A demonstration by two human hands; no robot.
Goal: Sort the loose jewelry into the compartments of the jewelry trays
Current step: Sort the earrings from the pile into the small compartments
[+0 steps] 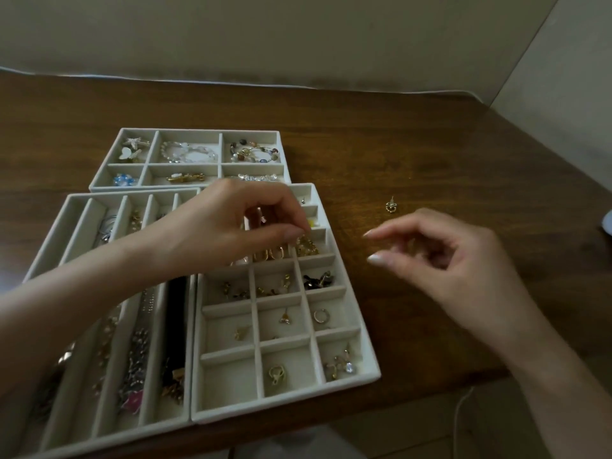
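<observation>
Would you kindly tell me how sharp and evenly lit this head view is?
Head view: dim, warm light; the wide lens bows the table edge; the left hand and right hand are slightly blurred; the long-slot tray at lower left is softest; the loose earring looks sharper.

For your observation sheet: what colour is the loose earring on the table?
The earring is gold-toned; head view.

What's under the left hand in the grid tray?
Gold hoops and a gold cluster peek out below the left hand. It covers upper compartments of the grid tray, hiding their contents.
</observation>
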